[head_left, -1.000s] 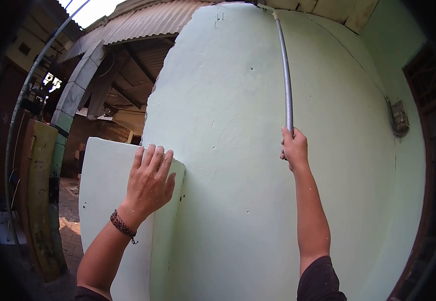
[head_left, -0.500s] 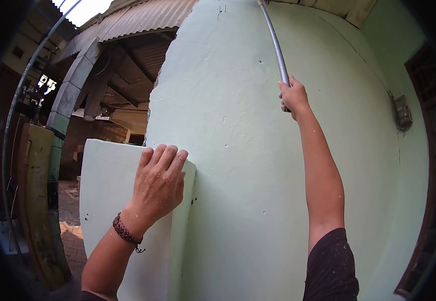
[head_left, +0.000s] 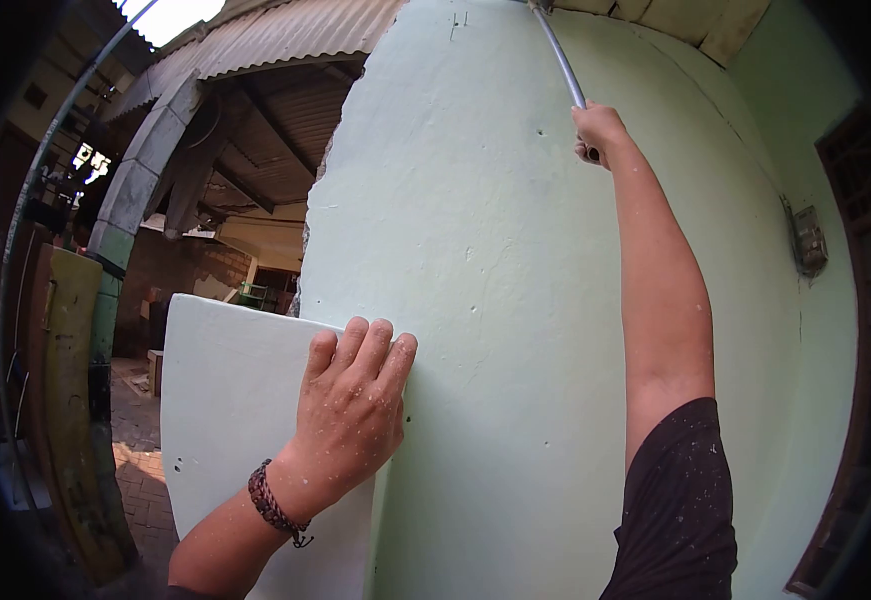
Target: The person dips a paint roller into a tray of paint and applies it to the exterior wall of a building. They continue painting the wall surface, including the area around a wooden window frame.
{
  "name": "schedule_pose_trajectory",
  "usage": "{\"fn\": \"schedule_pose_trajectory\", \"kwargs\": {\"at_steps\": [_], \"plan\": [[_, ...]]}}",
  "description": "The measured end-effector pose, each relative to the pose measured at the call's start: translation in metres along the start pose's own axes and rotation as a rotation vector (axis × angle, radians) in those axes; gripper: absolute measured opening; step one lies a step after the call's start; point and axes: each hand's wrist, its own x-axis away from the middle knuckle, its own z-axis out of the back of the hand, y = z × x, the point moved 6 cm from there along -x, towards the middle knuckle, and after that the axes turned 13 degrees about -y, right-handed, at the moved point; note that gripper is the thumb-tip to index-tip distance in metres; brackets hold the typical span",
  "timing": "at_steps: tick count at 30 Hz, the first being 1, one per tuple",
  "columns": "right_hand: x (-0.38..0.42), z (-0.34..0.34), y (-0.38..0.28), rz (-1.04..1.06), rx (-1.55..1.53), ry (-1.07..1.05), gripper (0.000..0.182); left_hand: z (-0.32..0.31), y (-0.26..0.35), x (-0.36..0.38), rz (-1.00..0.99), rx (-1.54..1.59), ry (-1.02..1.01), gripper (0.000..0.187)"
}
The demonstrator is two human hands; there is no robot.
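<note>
My right hand (head_left: 600,135) is raised and closed around the lower end of a slim silver-grey pole (head_left: 561,64). The pole reaches up to the top of the tall pale green wall (head_left: 495,290), where its far end is cut off by the frame, so I cannot make out what it carries. My left hand (head_left: 355,400) grips the top edge of a lower pale wall (head_left: 235,390), its fingers hooked over near the corner. Light specks dot both arms and the dark sleeve. A braided bracelet (head_left: 270,500) is around my left wrist.
An electric meter box (head_left: 807,240) is fixed at the right beside a dark-framed window (head_left: 865,330). Corrugated roofing (head_left: 305,40) hangs over an opening at the left. A tiled pillar (head_left: 140,165) and a worn yellowish post (head_left: 75,400) stand there. Nails (head_left: 459,22) stick out of the wall.
My right hand has moved up and slightly right with the pole, which shows less of its length now. The left hand stays on the low wall; the view has shifted a little.
</note>
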Motion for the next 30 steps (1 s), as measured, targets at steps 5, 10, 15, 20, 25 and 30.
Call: {"fn": "schedule_pose_trajectory", "kwargs": {"at_steps": [5, 10, 15, 20, 25, 30], "plan": [[0.007, 0.013, -0.011, -0.104, 0.342, 0.035, 0.042, 0.0, -0.003, -0.002, -0.04, 0.021, -0.037, 0.036], [0.084, 0.012, 0.017, -0.084, 0.551, 0.083, 0.049, 0.001, -0.006, -0.001, -0.06, 0.056, -0.029, 0.032], [0.152, 0.011, 0.055, -0.129, 0.585, 0.067, 0.053, -0.002, -0.01, -0.001, -0.066, 0.058, -0.011, 0.032], [0.107, 0.019, 0.026, -0.151, 0.506, 0.049, 0.053, -0.003, -0.012, -0.001, -0.058, 0.091, -0.006, 0.031], [0.026, 0.021, -0.006, -0.179, 0.479, -0.032, 0.052, -0.002, -0.011, -0.001, -0.055, 0.095, -0.031, 0.032], [0.084, 0.005, 0.013, -0.133, 0.453, 0.035, 0.052, -0.003, -0.01, -0.002, -0.064, 0.102, -0.032, 0.031]]}}
